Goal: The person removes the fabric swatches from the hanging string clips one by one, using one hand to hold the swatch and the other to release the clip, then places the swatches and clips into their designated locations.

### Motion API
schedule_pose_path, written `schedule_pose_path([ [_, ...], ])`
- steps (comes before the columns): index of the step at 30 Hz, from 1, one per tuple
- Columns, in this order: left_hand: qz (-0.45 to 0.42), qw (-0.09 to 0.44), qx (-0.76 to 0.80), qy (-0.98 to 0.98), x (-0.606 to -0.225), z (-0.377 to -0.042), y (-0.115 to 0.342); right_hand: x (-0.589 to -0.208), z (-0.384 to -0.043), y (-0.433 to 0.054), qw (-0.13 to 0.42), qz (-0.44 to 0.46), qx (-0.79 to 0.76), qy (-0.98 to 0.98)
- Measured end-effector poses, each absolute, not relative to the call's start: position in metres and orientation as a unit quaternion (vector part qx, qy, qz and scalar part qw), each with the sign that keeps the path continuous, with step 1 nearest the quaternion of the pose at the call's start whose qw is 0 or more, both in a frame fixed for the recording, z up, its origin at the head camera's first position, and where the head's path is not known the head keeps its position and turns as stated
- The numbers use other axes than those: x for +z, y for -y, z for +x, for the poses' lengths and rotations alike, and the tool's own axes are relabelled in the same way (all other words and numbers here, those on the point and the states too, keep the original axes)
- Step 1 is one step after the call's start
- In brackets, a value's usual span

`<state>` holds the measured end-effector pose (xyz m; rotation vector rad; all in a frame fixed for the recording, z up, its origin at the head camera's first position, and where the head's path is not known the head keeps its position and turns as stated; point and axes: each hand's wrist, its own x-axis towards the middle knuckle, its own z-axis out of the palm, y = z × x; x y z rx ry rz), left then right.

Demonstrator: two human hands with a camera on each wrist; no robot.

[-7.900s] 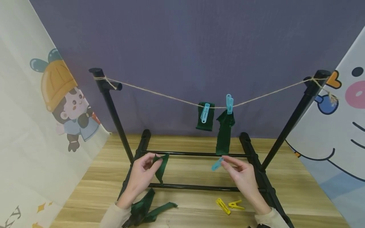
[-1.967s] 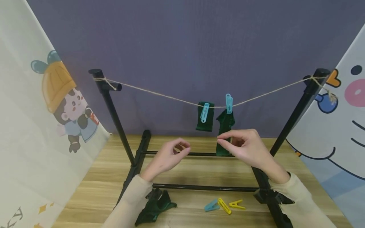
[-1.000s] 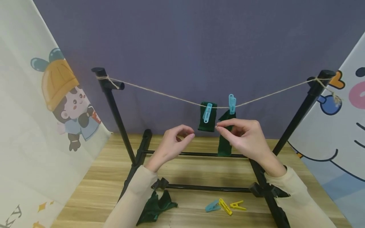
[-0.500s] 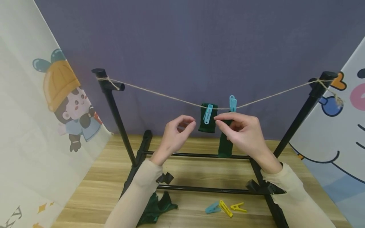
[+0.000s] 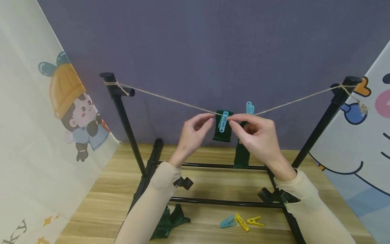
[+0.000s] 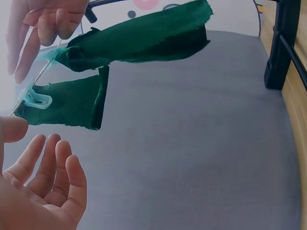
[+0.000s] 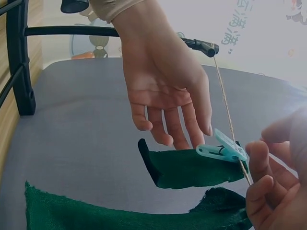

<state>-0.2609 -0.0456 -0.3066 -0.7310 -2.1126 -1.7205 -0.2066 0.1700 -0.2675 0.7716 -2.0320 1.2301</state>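
Up vs 0.5 s ago, L hand [image 5: 191,137] & R hand [image 5: 259,137] flank short green cloth [image 5: 223,136], pegged on twine [image 5: 170,99] w/ lt-blue clothespin [image 5: 223,122], fingers loosely bent, holding nothing, longer green strip [image 5: 242,156] adjacent, yellow clothespins [image 5: 241,222] on bench [image 5: 210,235].

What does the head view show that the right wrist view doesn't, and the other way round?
Only the head view: two yellow clothespins, a loose blue clothespin and crumpled green cloth on the wooden table.
Only the right wrist view: a column of characters on a white backdrop.
Both: left hand, right hand, twine, shorter hanging cloth with its clipped blue clothespin, and longer hanging cloth.
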Motion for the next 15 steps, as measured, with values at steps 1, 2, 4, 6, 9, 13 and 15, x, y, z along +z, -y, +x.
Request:
schedule_pose_path([
  [1, -0.257, 0.158, -0.606, 0.736, -0.305, -0.261, 0.044, -0.267, -0.207, -0.17, 0.318, 0.289, 0.469, 0.771],
  [2, -0.258, 0.156, -0.608, 0.734, -0.304, -0.262, 0.043, -0.267, -0.208, -0.17, 0.319, 0.285, 0.471, 0.771],
  [4, -0.258, 0.152, -0.611, 0.733, -0.302, -0.262, 0.041, -0.267, -0.209, -0.169, 0.317, 0.276, 0.476, 0.772],
  [6, -0.254, 0.145, -0.615, 0.733, -0.301, -0.262, 0.038, -0.267, -0.209, -0.169, 0.311, 0.27, 0.482, 0.773],
  [9, -0.248, 0.135, -0.621, 0.731, -0.301, -0.263, 0.035, -0.267, -0.209, -0.168, 0.303, 0.266, 0.49, 0.773],
  [13, -0.244, 0.132, -0.627, 0.728, -0.302, -0.262, 0.032, -0.266, -0.21, -0.166, 0.3, 0.269, 0.496, 0.769],
  [15, -0.245, 0.134, -0.627, 0.728, -0.303, -0.261, 0.031, -0.264, -0.21, -0.165, 0.299, 0.27, 0.5, 0.767],
])
